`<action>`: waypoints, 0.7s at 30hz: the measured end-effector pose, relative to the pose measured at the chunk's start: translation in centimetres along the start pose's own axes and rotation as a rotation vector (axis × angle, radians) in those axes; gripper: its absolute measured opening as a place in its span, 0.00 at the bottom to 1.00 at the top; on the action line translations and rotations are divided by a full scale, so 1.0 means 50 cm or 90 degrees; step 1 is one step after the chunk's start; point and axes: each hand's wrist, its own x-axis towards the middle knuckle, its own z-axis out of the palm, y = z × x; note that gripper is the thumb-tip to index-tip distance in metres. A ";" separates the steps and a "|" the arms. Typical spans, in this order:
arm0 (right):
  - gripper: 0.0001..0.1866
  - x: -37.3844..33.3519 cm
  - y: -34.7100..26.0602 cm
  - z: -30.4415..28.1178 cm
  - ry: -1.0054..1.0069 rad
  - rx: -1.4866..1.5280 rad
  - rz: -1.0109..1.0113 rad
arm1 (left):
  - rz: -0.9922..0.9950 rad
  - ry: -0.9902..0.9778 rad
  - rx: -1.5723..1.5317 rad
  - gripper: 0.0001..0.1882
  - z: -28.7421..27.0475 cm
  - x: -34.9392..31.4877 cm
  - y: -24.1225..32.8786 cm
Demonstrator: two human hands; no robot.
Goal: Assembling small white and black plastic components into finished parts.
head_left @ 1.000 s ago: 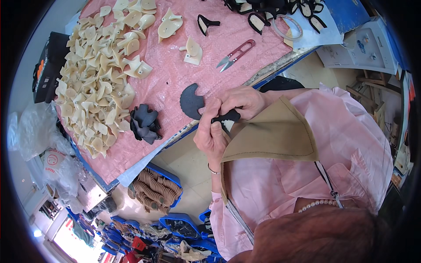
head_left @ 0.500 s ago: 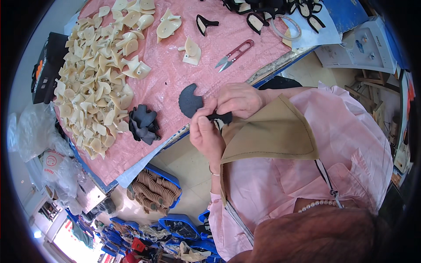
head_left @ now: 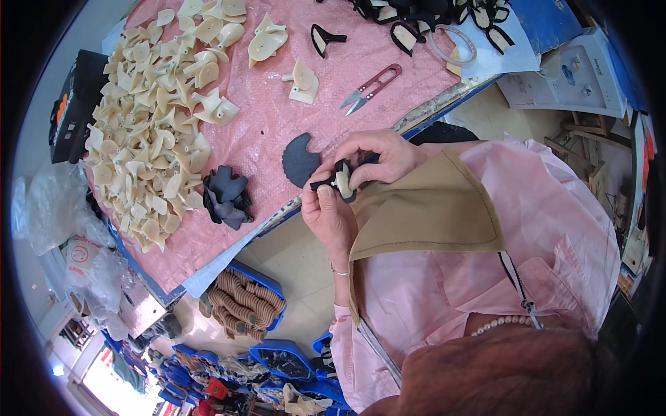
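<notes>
In front of my apron, both hands hold a small cream plastic piece [head_left: 343, 182] partly wrapped in black cloth. My left hand [head_left: 331, 216], a bracelet on its wrist, pinches the piece from below and the left. The fingers of my right hand [head_left: 385, 156] curl over its other side, with black cloth between them. A dark grey scalloped cloth cutout [head_left: 300, 161] lies at the table edge just beyond my left fingertips. Left of it sits a crumpled stack of dark cloth cutouts [head_left: 227, 197].
A heap of cream plastic pieces [head_left: 149, 139] covers the left of the pink-sheeted table [head_left: 270, 118]. Red-handled thread snips [head_left: 371, 89] lie beyond my hands. Black-edged pieces [head_left: 479, 15] and a tape roll [head_left: 452, 45] are at the far edge. A blue bin [head_left: 276, 283] stands below.
My right hand has opened up and shifted slightly, and the piece has turned so its cream side shows. Black cloth now sticks out on both sides. Things on the table have stayed put.
</notes>
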 end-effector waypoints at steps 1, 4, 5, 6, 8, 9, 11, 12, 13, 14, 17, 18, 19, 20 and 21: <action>0.16 -0.002 0.001 -0.002 0.010 -0.012 -0.006 | -0.007 0.025 -0.002 0.10 0.000 0.000 -0.002; 0.16 0.002 -0.008 -0.013 0.042 -0.101 -0.078 | 0.002 0.013 -0.065 0.09 0.013 0.007 0.015; 0.16 0.003 -0.011 -0.016 0.062 -0.177 -0.145 | 0.001 0.012 -0.065 0.09 0.008 0.008 0.013; 0.16 0.006 -0.011 -0.014 0.063 -0.176 -0.145 | 0.003 -0.003 -0.047 0.09 0.002 0.007 0.010; 0.14 0.015 -0.010 -0.008 0.080 -0.263 -0.239 | 0.005 -0.018 -0.028 0.10 0.001 0.004 0.010; 0.14 0.020 -0.012 -0.006 0.081 -0.264 -0.239 | -0.005 -0.003 -0.037 0.09 0.004 0.002 0.010; 0.13 0.026 -0.018 -0.003 0.082 -0.308 -0.301 | -0.016 0.012 -0.046 0.10 0.005 0.002 0.007; 0.13 0.024 -0.016 -0.006 0.083 -0.308 -0.300 | -0.017 0.016 -0.025 0.10 0.002 0.001 0.004; 0.12 0.022 -0.012 -0.011 0.073 -0.333 -0.311 | -0.017 0.021 -0.004 0.09 0.000 0.000 0.002; 0.11 0.021 -0.010 -0.015 0.064 -0.358 -0.321 | -0.018 0.020 -0.004 0.09 -0.001 0.000 0.000; 0.11 0.024 -0.009 -0.017 0.058 -0.374 -0.345 | -0.011 0.012 0.001 0.09 -0.005 -0.001 -0.002; 0.11 0.023 -0.008 -0.018 0.059 -0.374 -0.344 | -0.020 0.008 0.001 0.09 -0.005 -0.001 -0.001; 0.10 0.022 -0.007 -0.018 0.068 -0.397 -0.362 | -0.029 0.004 0.001 0.08 -0.004 -0.001 0.000; 0.10 0.020 -0.005 -0.018 0.077 -0.420 -0.379 | -0.030 0.003 0.001 0.08 -0.003 0.000 0.000; 0.10 0.018 -0.004 -0.019 0.078 -0.422 -0.379 | -0.032 -0.004 0.009 0.08 0.000 0.002 0.001</action>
